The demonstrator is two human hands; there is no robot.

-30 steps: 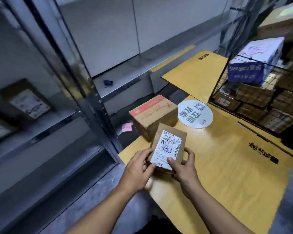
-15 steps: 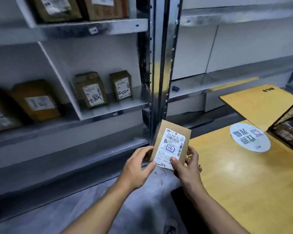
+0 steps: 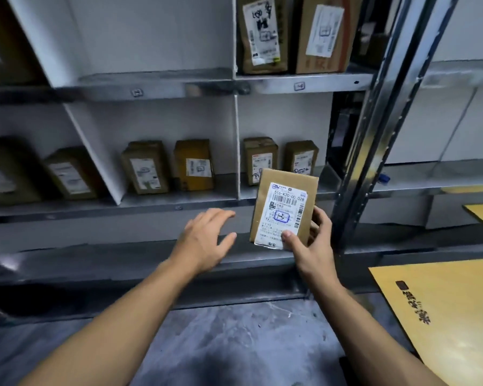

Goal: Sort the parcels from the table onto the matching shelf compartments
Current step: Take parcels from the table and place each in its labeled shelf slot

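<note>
The right hand (image 3: 311, 246) is gripping a flat brown cardboard parcel with a white shipping label (image 3: 284, 208) by its lower right corner, thumb on the label. The parcel is standing upright, long axis vertical, label facing the camera, just in front of the grey metal shelf (image 3: 179, 203). The left hand (image 3: 207, 240) is hovering beside it, fingers spread, holding nothing.

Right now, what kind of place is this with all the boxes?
Probably a parcel sorting or pickup room. Metal shelves split into compartments hold labelled cardboard boxes, and the right hand holds a small parcel with a barcode label. The left hand is open.
</note>
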